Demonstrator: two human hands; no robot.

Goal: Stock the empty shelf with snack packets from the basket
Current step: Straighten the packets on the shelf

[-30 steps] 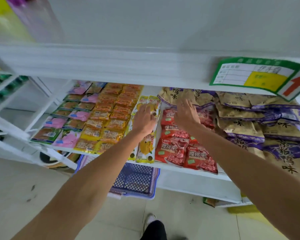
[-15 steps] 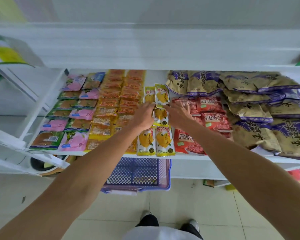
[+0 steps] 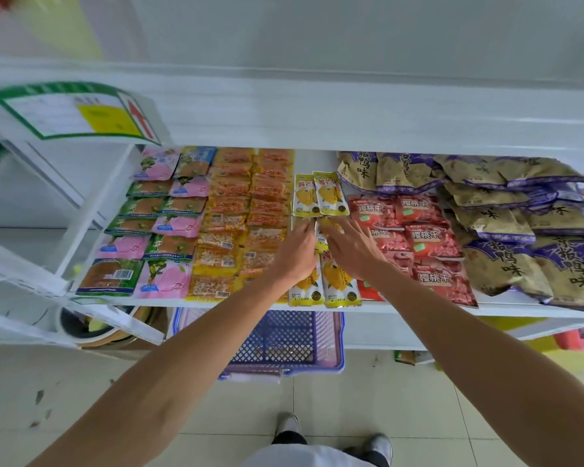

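**Student:** What carries the stock in this figure?

**Instructor:** A white shelf (image 3: 314,160), seen from above and in front. A blue mesh basket (image 3: 283,342) stands on the floor below the shelf's front edge. No packets can be made out in the part of it that shows.

**Student:** And the rows?

**Instructor:** Brown-and-purple bags (image 3: 506,257) overlap from back edge to front edge toward the right end. Red packets (image 3: 432,241) lie just left of them. Two columns of orange packets (image 3: 250,203) run left of the middle, and pink and green packets (image 3: 155,230) fill the left end. The narrow middle column, between orange and red, holds the yellow packets (image 3: 320,197). One pair lies near the back and another reaches the front edge.

**Student:** Where are the hands?

**Instructor:** They are side by side, nearly touching, over the middle of the yellow column. The right hand (image 3: 354,251) lays fairly straight fingers on a yellow packet there. The left hand (image 3: 295,251) meets the neighbouring packet with its fingertips. The blur hides whether it pinches or only presses.

**Student:** How should such a packet handle?

**Instructor:** It is probably light, thin and limp, with glossy film that slides easily on its neighbours. Flat fingertips would suit nudging it into line. To lift it, a pinch at a sealed short end seems the best hold. The front pair sits right at the edge, so a careless push could tip it off.
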